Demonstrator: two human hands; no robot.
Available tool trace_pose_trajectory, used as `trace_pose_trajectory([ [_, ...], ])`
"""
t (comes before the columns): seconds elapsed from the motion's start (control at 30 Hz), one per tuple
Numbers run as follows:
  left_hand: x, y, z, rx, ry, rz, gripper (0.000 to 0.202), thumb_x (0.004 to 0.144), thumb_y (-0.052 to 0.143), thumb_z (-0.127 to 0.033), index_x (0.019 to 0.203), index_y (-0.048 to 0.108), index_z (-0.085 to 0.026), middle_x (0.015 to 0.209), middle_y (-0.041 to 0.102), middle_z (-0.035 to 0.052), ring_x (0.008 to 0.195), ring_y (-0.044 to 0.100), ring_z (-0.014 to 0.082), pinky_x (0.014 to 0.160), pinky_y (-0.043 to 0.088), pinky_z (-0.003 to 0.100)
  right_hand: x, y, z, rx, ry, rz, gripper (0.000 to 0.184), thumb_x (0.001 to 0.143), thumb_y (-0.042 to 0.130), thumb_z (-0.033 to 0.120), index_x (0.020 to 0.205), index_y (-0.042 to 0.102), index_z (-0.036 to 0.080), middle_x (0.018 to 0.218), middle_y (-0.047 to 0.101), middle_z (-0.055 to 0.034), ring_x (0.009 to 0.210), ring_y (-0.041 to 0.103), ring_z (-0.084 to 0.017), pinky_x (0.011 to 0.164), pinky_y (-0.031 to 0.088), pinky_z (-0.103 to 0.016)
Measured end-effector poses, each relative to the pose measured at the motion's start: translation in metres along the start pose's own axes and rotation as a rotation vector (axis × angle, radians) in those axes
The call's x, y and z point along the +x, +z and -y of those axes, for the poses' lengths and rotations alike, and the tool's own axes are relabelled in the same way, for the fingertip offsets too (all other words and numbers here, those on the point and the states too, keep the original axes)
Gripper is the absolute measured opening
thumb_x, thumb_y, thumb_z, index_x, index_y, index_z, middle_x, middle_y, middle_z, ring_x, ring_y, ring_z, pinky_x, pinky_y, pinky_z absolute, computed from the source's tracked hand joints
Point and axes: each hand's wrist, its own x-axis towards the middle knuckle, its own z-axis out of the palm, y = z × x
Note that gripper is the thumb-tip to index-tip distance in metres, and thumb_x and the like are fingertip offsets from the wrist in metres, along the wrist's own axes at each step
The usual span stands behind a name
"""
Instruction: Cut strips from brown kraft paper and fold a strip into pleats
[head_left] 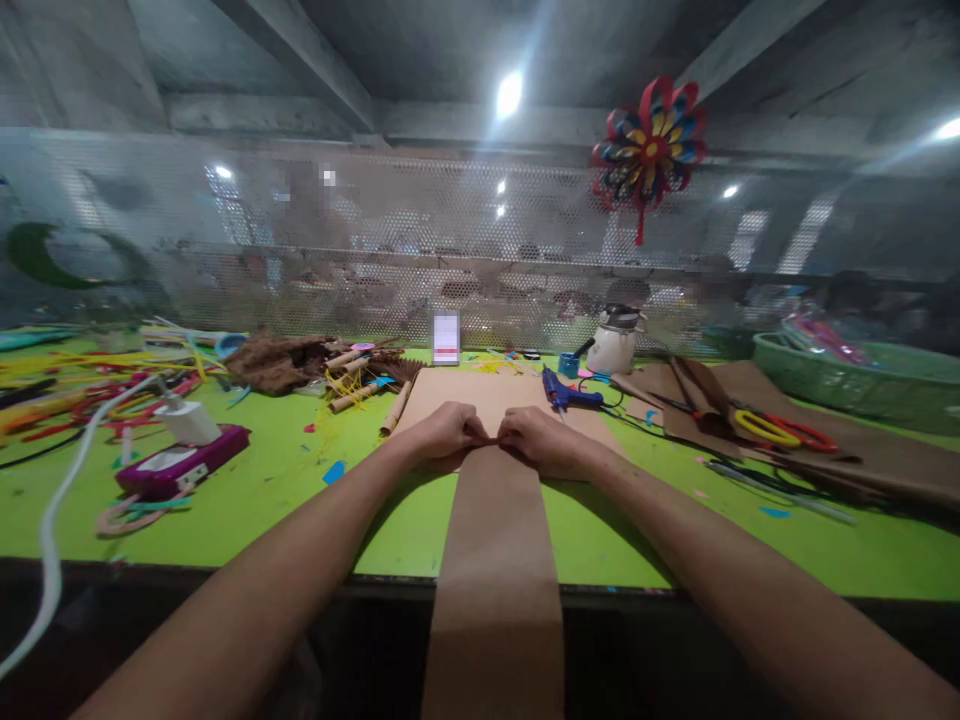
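A long strip of brown paper runs from the middle of the table over its front edge and down out of view. Both of my hands pinch its far end, where a narrow fold or roll shows between the fingers. My left hand is closed on the left corner, and my right hand is closed on the right corner, close beside it. Beneath the hands lies a flat tan board. A blue glue gun rests at the board's right side, near my right hand.
On the left sit a purple power strip with a white plug, brown paper rolls and yellow strips. To the right are yellow- and red-handled scissors, brown paper sheets, a white kettle and a green basket. A phone stands behind.
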Motion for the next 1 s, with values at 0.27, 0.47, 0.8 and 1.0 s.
trace_pose_trajectory([
  [0.27,-0.001,0.002,0.0,0.031,-0.009,-0.024,0.017,0.073,0.056,-0.014,0.077,0.072,-0.012,0.073,0.062,0.0042,0.067,0.05,0.0135,0.061,0.038,0.022,-0.008,-0.001,-0.005,-0.042,0.022,-0.002,0.014,0.078,0.052,0.012,0.078,0.065,0.011,0.076,0.062,-0.0058,0.064,0.049,-0.011,0.057,0.033,-0.02],
  [0.47,0.003,0.001,-0.003,0.2,0.091,-0.011,0.019,0.077,0.054,-0.016,0.084,0.072,-0.014,0.074,0.059,0.005,0.069,0.051,0.0146,0.064,0.038,0.023,-0.006,-0.002,0.001,-0.226,0.003,0.036,0.011,0.077,0.053,0.016,0.073,0.063,0.013,0.074,0.059,-0.0051,0.062,0.047,-0.012,0.055,0.028,-0.022],
  [0.8,0.008,0.014,0.003,0.208,0.142,-0.048,0.016,0.078,0.05,-0.011,0.078,0.066,-0.013,0.075,0.057,0.0039,0.072,0.052,0.0141,0.066,0.039,0.022,-0.011,-0.009,0.004,-0.2,-0.039,0.077,0.007,0.075,0.056,0.018,0.077,0.059,0.013,0.077,0.057,-0.0051,0.064,0.046,-0.012,0.055,0.029,-0.021],
  [1.0,0.002,0.007,0.004,0.168,0.165,0.037,0.03,0.068,0.047,-0.002,0.087,0.066,-0.014,0.08,0.054,0.0044,0.073,0.049,0.0154,0.066,0.039,0.025,-0.015,-0.008,-0.006,-0.151,-0.08,0.078,0.012,0.07,0.06,0.022,0.079,0.057,0.014,0.077,0.055,-0.0037,0.066,0.045,-0.012,0.056,0.03,-0.021],
])
